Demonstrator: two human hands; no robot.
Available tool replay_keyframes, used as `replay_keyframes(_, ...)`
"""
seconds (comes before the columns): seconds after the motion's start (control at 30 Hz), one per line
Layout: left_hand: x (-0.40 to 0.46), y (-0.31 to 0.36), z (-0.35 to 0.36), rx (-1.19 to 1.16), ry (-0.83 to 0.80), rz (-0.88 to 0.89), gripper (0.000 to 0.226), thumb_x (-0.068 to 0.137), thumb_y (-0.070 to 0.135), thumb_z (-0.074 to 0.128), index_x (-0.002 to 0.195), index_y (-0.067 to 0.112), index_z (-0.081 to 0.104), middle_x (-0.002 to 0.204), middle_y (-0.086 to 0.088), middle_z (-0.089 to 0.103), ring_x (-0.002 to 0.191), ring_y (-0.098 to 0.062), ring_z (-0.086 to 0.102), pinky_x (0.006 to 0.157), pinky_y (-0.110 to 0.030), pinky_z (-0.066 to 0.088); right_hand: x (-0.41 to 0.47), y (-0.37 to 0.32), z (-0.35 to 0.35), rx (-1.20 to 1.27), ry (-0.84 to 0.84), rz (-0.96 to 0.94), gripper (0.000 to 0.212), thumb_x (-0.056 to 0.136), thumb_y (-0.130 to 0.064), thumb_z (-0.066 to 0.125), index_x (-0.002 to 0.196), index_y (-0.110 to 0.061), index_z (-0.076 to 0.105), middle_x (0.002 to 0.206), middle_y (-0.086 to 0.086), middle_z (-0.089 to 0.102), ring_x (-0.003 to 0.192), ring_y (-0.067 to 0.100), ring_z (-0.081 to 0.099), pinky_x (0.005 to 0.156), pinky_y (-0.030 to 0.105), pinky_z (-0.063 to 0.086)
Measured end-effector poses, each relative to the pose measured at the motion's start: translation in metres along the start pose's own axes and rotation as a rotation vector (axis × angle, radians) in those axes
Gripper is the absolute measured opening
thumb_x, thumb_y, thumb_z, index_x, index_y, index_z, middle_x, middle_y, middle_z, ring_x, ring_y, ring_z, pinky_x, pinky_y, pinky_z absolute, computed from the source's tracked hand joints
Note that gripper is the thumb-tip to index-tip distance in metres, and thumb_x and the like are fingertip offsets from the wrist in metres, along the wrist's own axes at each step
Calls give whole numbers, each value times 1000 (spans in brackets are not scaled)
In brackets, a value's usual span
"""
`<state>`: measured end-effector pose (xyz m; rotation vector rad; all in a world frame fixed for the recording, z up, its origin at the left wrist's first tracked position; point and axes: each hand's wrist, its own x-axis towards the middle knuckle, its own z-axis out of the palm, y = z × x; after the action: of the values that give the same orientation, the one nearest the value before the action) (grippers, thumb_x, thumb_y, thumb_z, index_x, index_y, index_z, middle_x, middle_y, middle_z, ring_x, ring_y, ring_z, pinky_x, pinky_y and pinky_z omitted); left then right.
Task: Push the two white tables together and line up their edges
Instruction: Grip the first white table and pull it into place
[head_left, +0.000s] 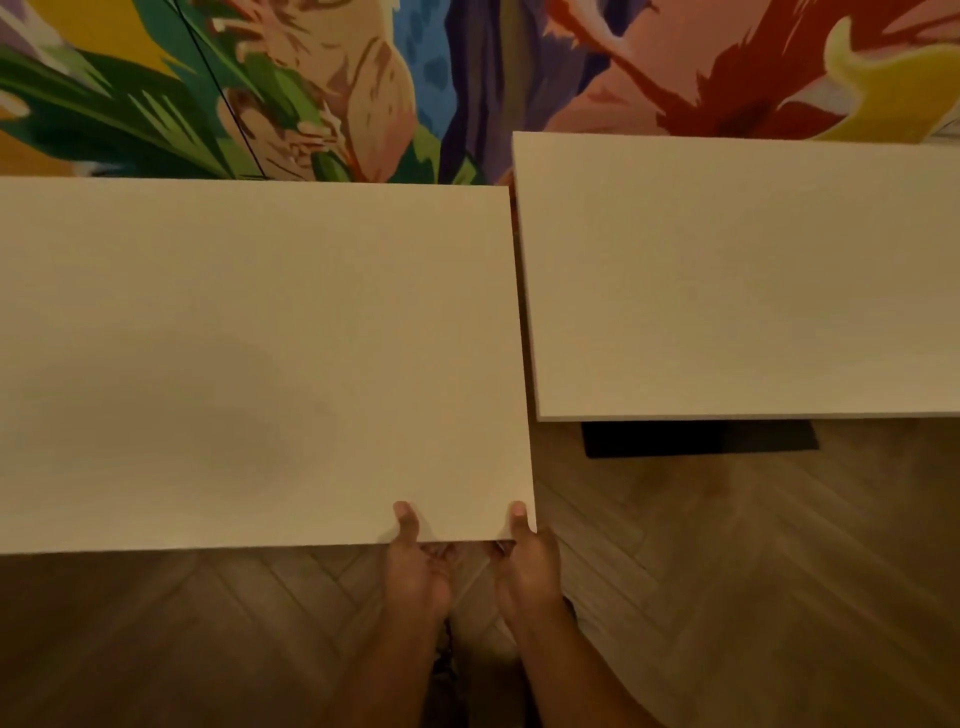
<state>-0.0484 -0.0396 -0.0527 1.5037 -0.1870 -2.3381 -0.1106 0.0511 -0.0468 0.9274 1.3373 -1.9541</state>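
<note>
Two white tables stand side by side, seen from above. The left table (249, 353) fills the left and middle of the head view. The right table (743, 270) sits further back, so its near and far edges are offset from the left one's. A narrow gap runs between their facing sides. My left hand (415, 561) grips the left table's near edge close to its right corner, thumb on top and fingers underneath. My right hand (524, 556) holds the same edge right at the corner, thumb on top.
A colourful mural wall (322, 88) rises just behind both tables. Wooden herringbone floor (753, 571) lies in front and to the right. A dark base (696, 439) shows under the right table's near edge.
</note>
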Motion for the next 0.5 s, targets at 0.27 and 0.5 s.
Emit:
replay_keyframes(0.27,15,1,37,5,-5,27,64,98,45,61,140,-3,57,133,-26,68,119,-39,66,106,-57,49,27,-28,21,26,19,15,41,102,-20,62,136,2,58,127,21,68,111,34,69,90,47,60)
replay_keyframes(0.5,27,12,80,54,13,134,45,102,34,60,133,1,58,114,-17,72,96,-31,70,92,-53,57,59,-50,46,57,-47,20,42,101,-22,65,137,-1,59,131,19,68,124,36,63,108,52,50)
